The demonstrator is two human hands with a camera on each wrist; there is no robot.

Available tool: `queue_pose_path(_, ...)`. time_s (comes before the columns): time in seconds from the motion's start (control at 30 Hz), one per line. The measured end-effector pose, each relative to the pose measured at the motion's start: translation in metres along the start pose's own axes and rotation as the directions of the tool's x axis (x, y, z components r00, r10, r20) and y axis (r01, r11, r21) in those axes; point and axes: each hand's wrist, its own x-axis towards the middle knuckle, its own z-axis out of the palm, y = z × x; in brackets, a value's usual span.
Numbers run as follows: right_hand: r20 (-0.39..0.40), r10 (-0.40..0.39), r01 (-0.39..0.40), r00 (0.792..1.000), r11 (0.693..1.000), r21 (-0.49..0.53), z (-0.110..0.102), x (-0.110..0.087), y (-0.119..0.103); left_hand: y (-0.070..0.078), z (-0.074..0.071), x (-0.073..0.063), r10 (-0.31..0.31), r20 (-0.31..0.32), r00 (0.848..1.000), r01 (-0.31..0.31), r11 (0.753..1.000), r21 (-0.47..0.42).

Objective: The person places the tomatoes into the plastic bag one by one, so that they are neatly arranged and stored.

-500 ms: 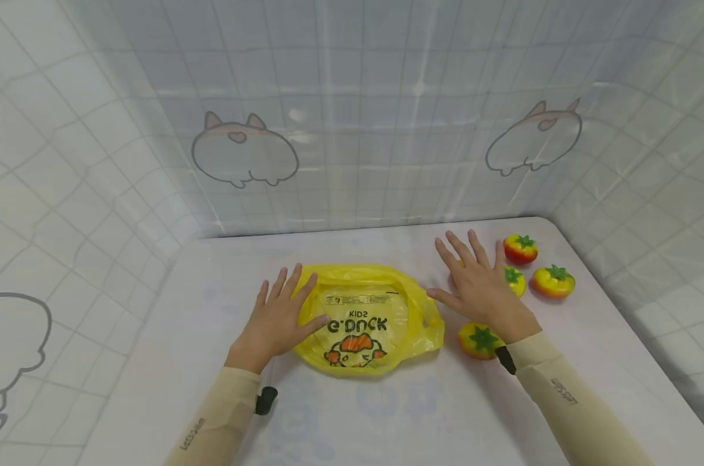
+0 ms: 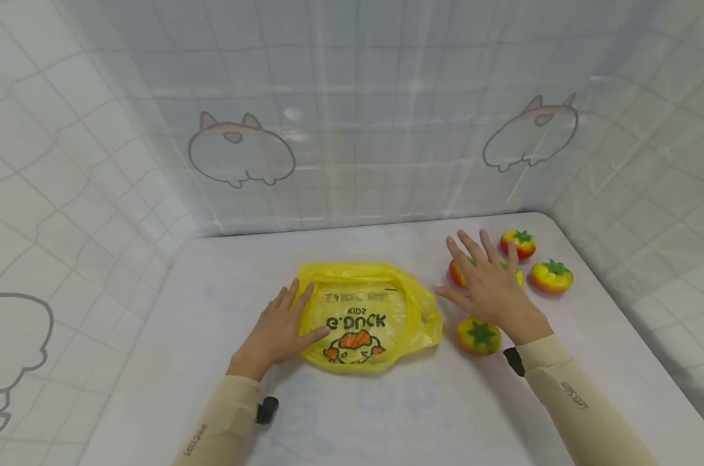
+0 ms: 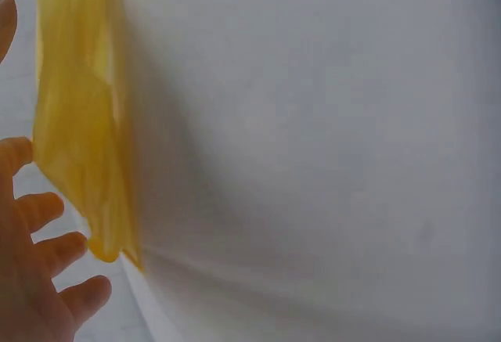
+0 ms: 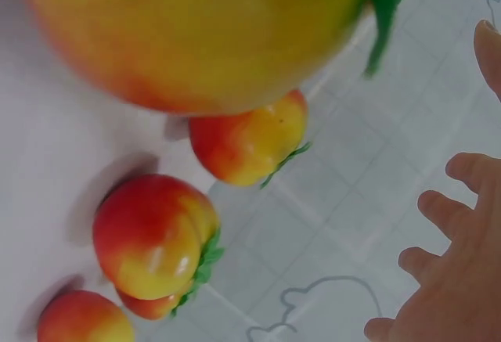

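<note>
Yellow bag (image 2: 352, 272) lies mid-table (image 2: 235, 259), btwn the hands. L hand (image 2: 272, 330) is at its L edge, fingers spread, grip not closed on anything; can't tell if fingertips touch the plastic. R hand (image 2: 491, 291) hovers over the tomatoes on the R side, fingers splayed, grip holding nothing.

Step in hand is prob. steadying the bag w/ L & reaching for fruit w/ R. To do it well: L pins the rim lightly, w/o dragging the thin plastic; R comes straight down on one tomato, curls round its sides, keeps clear of neighbours, as round fruit may roll. The near tomato (image 2: 478, 336) is prob. easiest, being apart from the rest & close to the bag's handle end.

Count: 1 bag; 5 tomatoes: the near one, 2 part-hidden under R hand (red tomato (image 2: 458, 273), yellow tomato (image 2: 518, 278)), far tomato (image 2: 517, 246), R-edge tomato (image 2: 551, 278). Also 2 hands, 2 beige sleeves (image 2: 573, 395), 1 black wrist piece (image 2: 267, 410) per arm.
</note>
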Motion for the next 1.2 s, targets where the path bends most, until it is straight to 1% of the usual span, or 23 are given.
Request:
queue_pose_path(0.17, 0.014, 0.012, -0.012, 1.0, 1.0, -0.003, 0.002, -0.008, 0.008, -0.002, 0.006, -0.003, -0.014, 0.025, 1.0, 0.015, 1.0, -0.027)
queue_pose_path(0.3, 0.032, 0.047, -0.048, 0.998, 0.998, 0.031, 0.002, -0.016, 0.016, -0.003, 0.007, -0.007, -0.012, 0.012, 1.0, 0.012, 0.999, -0.034)
queue_pose_path(0.4, 0.023, 0.064, -0.065, 0.998, 0.996, 0.055, 0.0, -0.021, 0.023, -0.002, 0.006, -0.011, -0.008, 0.003, 1.0, 0.008, 1.0, -0.03)
queue_pose_path(0.53, 0.003, 0.069, -0.069, 0.998, 0.995, 0.067, 0.001, -0.026, 0.032, -0.001, 0.003, -0.017, -0.018, 0.014, 1.0, 0.018, 0.999, -0.027)
queue_pose_path(0.67, -0.005, 0.08, -0.079, 0.997, 0.993, 0.091, 0.003, -0.032, 0.038, -0.001, 0.001, -0.024, -0.025, 0.011, 1.0, 0.025, 1.0, -0.012)
queue_pose_path(0.8, -0.006, 0.094, -0.093, 0.996, 0.989, 0.111, 0.003, -0.039, 0.044, 0.0, -0.001, -0.028, -0.035, 0.007, 0.999, 0.035, 0.999, -0.03)
queue_pose_path(0.93, -0.012, 0.103, -0.101, 0.995, 0.99, 0.096, 0.003, -0.048, 0.051, 0.001, -0.004, -0.031, -0.041, 0.033, 0.999, 0.043, 0.997, -0.069)
queue_pose_path(1.1, -0.021, 0.116, -0.113, 0.993, 0.987, 0.114, 0.003, -0.062, 0.058, -0.002, -0.005, -0.032, -0.042, 0.1, 0.994, 0.053, 0.993, -0.108)
queue_pose_path(1.2, -0.024, 0.116, -0.112, 0.993, 0.985, 0.131, 0.005, -0.07, 0.061, -0.004, -0.005, -0.032, -0.042, 0.133, 0.99, 0.057, 0.992, -0.109)
